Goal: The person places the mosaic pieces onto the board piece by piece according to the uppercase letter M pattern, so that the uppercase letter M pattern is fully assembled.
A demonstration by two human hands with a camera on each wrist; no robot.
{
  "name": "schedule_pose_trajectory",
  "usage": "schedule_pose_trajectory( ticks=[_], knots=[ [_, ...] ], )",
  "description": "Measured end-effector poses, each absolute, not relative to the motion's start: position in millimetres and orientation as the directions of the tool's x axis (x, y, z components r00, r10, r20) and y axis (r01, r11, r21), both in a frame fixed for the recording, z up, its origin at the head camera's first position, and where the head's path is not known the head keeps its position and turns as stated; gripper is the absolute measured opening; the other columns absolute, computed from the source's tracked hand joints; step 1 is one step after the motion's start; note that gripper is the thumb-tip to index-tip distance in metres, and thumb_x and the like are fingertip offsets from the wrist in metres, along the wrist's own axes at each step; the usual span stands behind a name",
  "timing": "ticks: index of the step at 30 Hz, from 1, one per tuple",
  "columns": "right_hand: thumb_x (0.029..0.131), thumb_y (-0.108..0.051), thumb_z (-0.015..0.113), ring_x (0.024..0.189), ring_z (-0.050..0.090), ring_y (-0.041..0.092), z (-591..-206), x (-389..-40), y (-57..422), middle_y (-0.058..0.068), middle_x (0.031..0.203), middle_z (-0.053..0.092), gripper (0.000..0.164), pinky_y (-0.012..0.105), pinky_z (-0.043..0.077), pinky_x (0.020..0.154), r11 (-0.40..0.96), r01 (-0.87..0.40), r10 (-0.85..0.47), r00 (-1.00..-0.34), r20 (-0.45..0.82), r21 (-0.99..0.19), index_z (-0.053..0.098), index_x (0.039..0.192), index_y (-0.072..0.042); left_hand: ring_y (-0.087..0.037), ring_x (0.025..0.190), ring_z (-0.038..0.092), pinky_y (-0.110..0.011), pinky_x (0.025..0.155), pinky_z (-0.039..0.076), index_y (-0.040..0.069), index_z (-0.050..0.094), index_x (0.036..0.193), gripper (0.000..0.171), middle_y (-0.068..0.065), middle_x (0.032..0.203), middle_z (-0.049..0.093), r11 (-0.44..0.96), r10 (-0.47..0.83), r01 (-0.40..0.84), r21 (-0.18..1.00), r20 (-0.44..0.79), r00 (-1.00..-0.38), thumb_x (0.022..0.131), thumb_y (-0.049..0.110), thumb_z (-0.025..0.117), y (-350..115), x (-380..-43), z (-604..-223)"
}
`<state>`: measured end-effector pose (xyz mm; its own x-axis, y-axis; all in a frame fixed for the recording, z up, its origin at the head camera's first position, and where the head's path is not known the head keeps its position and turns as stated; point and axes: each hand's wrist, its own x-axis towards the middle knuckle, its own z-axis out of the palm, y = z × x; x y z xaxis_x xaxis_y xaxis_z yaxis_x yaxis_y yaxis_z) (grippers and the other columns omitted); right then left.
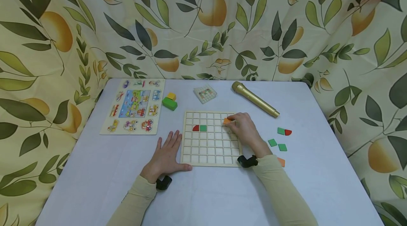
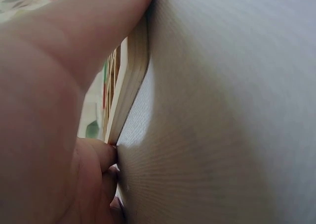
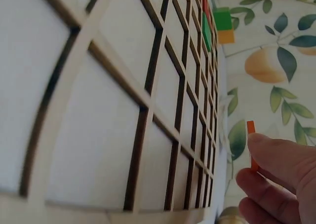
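Note:
A wooden grid board (image 1: 211,150) lies on the table with a red piece (image 1: 195,128) and a green square (image 1: 203,128) side by side in its upper left cells. Between thumb and fingers my right hand (image 1: 246,132) pinches a thin orange tile (image 3: 251,127), held over the board's upper right cells. My left hand (image 1: 165,155) rests on the table at the board's left side, fingers spread and straight, with the thumb along its lower left corner. In the left wrist view, the board's edge (image 2: 133,68) shows between thumb and fingers.
Right of the board lie several green squares (image 1: 272,142), a red piece (image 1: 288,132) and an orange tile (image 1: 281,162), partly behind the sleeve. Farther back are a gold microphone (image 1: 255,99), a small patterned card (image 1: 205,94), green and yellow blocks (image 1: 170,103) and a picture puzzle board (image 1: 106,127).

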<state>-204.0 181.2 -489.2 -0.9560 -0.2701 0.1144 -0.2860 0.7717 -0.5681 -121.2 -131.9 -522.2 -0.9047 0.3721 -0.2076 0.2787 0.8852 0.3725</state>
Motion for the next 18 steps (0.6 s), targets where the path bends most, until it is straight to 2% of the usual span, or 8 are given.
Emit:
schedule_pose_trajectory(
  ticks=[8, 18],
  knots=[
    [0.089, -0.012, 0.073, 0.108, 0.053, 0.034, -490.5, -207.7, 167.6, 0.015, 0.110, 0.067, 0.026, 0.047, 0.042, 0.095, 0.776, -0.339, -0.323, -0.938, 0.127, -0.532, 0.072, 0.112, 0.000, -0.030, 0.147, -0.001, -0.060, 0.112, -0.003, 0.003, 0.019, 0.155, 0.127, -0.011, 0.162, 0.009, 0.879, 0.375, 0.286, 0.382, -0.182, -0.909, 0.066, 0.078, 0.069, -132.6, -120.9, -525.0],
    [0.089, -0.017, 0.074, 0.101, 0.055, 0.031, -492.1, -210.9, 155.2, 0.012, 0.105, 0.069, 0.027, 0.045, 0.043, 0.091, 0.762, -0.384, -0.379, -0.917, 0.121, -0.521, 0.073, 0.109, 0.000, -0.029, 0.147, -0.002, -0.059, 0.112, -0.004, 0.003, 0.018, 0.155, 0.127, -0.011, 0.162, 0.008, 0.879, 0.370, 0.275, 0.391, -0.192, -0.909, 0.066, 0.077, 0.070, -132.2, -120.6, -523.2]
  ],
)
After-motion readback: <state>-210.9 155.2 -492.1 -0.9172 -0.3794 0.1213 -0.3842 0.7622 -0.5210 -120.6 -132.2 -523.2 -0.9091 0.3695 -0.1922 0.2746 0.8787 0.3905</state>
